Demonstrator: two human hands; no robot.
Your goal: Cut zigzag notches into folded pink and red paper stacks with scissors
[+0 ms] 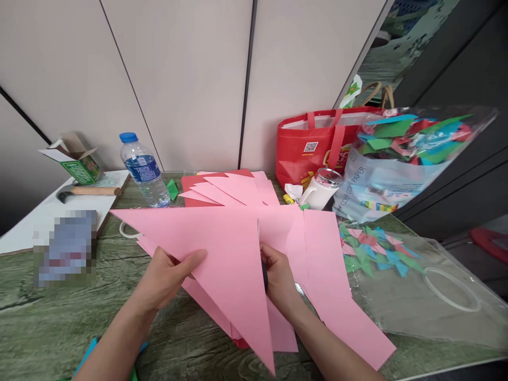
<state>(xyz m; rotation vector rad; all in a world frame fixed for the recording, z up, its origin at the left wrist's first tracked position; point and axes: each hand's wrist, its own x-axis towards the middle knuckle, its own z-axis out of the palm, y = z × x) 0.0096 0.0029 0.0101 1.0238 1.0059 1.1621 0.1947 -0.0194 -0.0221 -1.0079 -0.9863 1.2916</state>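
My left hand (169, 278) pinches the lower left edge of a folded pink paper triangle (222, 254), thumb on top. At the triangle's right side, my right hand (280, 278) is closed around the black handle of a pair of scissors (264, 275). A bit of blade shows above the fingers at the paper's edge; the rest is hidden behind the sheet. Pink paper strips (325, 254) lie to the right of my right hand. Behind the triangle, cut pink pieces (234, 188) rest on red paper (192, 198).
A water bottle (145, 172), hammer-like tool (89, 191) and open green box (77, 164) stand or lie on the left. Rightward are a red bag (297, 153), a white mug (319, 190), a plastic bag of coloured scraps (397, 164) and a flat clear bag (416, 301).
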